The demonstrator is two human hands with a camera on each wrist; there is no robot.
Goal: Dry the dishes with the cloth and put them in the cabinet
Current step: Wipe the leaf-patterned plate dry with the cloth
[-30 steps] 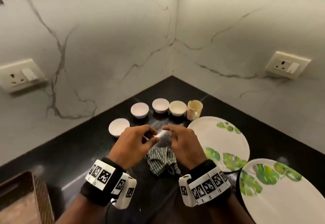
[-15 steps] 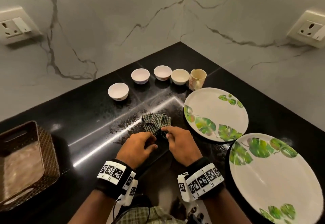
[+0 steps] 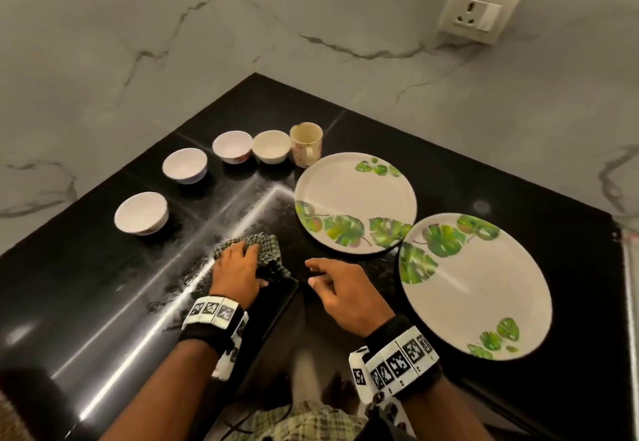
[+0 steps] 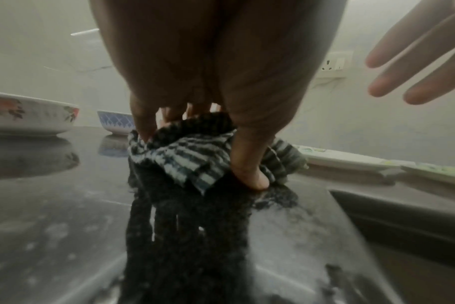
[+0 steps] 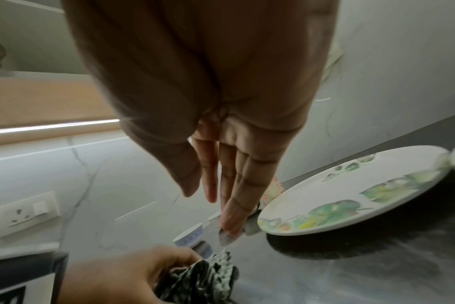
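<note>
A crumpled black-and-white checked cloth (image 3: 268,252) (image 4: 190,156) (image 5: 205,281) lies on the black counter (image 3: 86,288). My left hand (image 3: 238,267) (image 4: 205,123) grips it from above, fingers and thumb curled into the folds. My right hand (image 3: 332,285) (image 5: 221,185) hovers just right of the cloth, fingers straight, holding nothing. Two leaf-patterned plates (image 3: 356,198) (image 3: 473,285) lie to the right. Several small bowls, among them one at the near left (image 3: 141,213) and one behind it (image 3: 185,165), and a mug (image 3: 306,143) stand in a row behind the cloth.
The marble walls meet in a corner behind the dishes, with a socket (image 3: 479,11) on the right wall. The counter's front edge (image 3: 276,305) cuts in between my arms. The counter surface near the cloth looks wet and streaked.
Both hands brought the cloth down from chest height to the counter. The right hand has let go and drawn away to the right; the left hand now grips the cloth alone.
</note>
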